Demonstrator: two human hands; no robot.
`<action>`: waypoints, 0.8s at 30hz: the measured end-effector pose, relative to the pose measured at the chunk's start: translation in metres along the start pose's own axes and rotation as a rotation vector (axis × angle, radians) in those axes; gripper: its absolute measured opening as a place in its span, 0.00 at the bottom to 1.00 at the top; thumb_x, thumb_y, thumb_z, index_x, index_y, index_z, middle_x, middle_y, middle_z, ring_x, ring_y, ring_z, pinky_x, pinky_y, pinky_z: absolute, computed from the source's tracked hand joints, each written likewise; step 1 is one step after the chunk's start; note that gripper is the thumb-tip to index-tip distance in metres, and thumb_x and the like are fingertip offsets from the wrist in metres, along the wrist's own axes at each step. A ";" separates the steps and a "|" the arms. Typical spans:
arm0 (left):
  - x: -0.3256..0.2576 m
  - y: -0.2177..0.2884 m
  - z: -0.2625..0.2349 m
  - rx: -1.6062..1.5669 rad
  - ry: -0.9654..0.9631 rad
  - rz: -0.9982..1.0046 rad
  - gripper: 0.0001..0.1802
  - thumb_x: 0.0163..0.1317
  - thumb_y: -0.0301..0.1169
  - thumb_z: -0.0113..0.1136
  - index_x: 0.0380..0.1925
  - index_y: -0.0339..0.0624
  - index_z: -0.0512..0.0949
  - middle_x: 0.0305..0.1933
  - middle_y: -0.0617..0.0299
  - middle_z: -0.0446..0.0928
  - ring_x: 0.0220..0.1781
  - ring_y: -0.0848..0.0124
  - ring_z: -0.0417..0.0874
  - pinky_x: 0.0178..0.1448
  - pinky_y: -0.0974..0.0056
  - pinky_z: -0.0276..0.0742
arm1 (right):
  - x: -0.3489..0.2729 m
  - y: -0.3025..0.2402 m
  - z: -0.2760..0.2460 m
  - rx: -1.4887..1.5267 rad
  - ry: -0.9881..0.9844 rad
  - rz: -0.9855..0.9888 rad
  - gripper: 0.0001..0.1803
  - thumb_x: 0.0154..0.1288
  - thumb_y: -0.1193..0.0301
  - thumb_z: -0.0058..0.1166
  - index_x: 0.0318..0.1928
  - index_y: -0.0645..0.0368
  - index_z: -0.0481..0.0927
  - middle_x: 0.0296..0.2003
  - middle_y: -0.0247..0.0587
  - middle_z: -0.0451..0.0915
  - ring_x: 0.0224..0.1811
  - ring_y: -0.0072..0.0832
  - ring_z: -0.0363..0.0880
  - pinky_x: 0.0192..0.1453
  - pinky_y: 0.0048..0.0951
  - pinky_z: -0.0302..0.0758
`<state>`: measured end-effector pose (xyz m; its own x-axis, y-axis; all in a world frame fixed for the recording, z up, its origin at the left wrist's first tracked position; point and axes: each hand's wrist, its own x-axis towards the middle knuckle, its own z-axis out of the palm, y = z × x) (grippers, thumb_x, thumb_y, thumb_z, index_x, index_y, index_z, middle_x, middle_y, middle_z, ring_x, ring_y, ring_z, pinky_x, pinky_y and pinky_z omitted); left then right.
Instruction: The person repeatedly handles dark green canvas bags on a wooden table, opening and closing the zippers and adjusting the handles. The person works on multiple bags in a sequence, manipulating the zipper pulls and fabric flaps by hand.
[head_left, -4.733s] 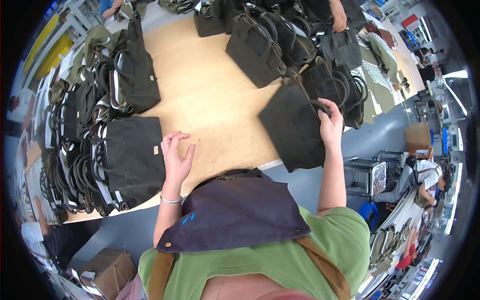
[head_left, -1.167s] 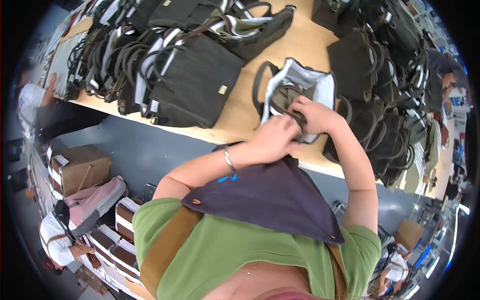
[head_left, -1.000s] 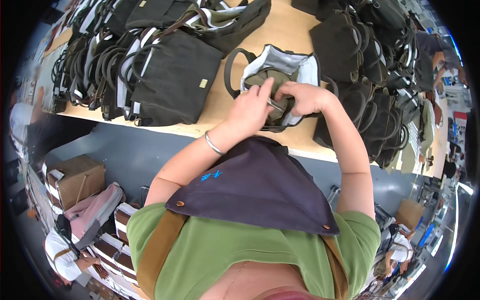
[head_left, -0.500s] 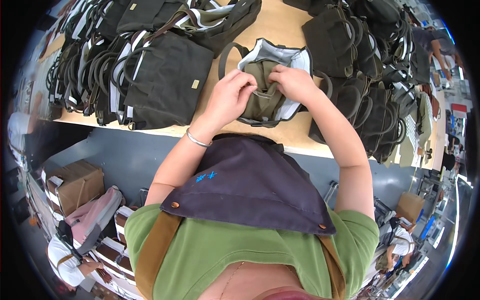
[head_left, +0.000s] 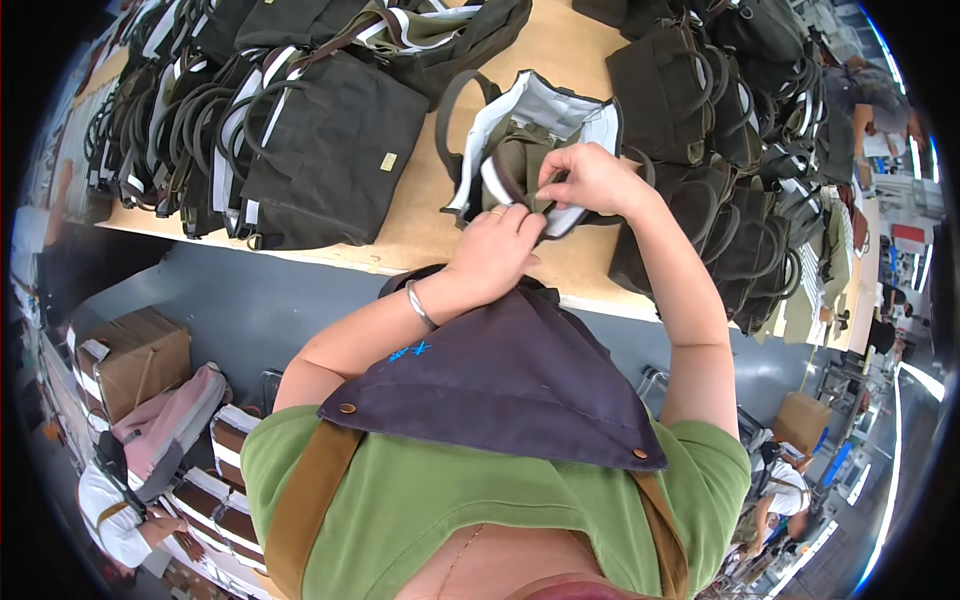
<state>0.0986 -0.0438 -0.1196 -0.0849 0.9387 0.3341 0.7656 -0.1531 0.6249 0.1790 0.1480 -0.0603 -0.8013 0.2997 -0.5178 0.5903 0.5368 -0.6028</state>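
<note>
A dark tote bag (head_left: 474,150) with a pale grey lining stands open on the table in front of me. Olive fabric (head_left: 520,150) shows inside it, with a white-edged dark zipper strip (head_left: 506,178) curving along the near left part. My left hand (head_left: 497,252) is closed over the near rim, its fingertips on the edge. Above the bag's right side is my right hand (head_left: 592,178), thumb and forefinger pinched close to the near edge of the opening. What lies between those fingertips is too small to make out. One loop handle (head_left: 463,95) stands up at the left.
Rows of dark bags (head_left: 335,150) crowd the left of the wooden table (head_left: 567,45). More dark bags (head_left: 660,95) are stacked on the right. Below the table's near edge, a cardboard box (head_left: 140,355) is on the left. Other people are at both lower sides.
My left hand has moved from inside the bag down to its near rim. The right hand has shifted slightly nearer me, and the bag's near edge is now folded and pulled.
</note>
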 end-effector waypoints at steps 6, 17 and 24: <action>0.025 -0.015 -0.030 -0.008 0.145 0.050 0.06 0.49 0.24 0.68 0.30 0.44 0.84 0.30 0.64 0.79 0.37 0.63 0.77 0.43 0.60 0.74 | -0.014 -0.002 -0.020 -0.156 0.028 -0.302 0.08 0.58 0.74 0.65 0.38 0.62 0.82 0.28 0.38 0.83 0.30 0.23 0.81 0.37 0.26 0.77; 0.059 0.001 -0.089 -0.230 -0.072 0.121 0.07 0.56 0.28 0.67 0.34 0.42 0.84 0.30 0.60 0.76 0.33 0.60 0.78 0.38 0.57 0.73 | -0.016 -0.054 -0.053 0.063 0.186 0.007 0.05 0.66 0.75 0.58 0.39 0.64 0.78 0.27 0.33 0.81 0.25 0.21 0.85 0.28 0.23 0.74; 0.058 -0.011 -0.085 -0.046 -0.076 0.071 0.11 0.59 0.35 0.65 0.36 0.40 0.81 0.43 0.57 0.83 0.51 0.60 0.81 0.52 0.54 0.72 | -0.021 -0.017 -0.053 0.226 -0.072 -0.141 0.07 0.62 0.73 0.63 0.38 0.63 0.82 0.29 0.30 0.82 0.33 0.15 0.74 0.40 0.20 0.72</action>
<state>0.0310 -0.0145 -0.0470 0.0185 0.9455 0.3252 0.7380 -0.2323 0.6335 0.1806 0.1742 -0.0075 -0.8728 0.1732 -0.4563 0.4868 0.3773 -0.7878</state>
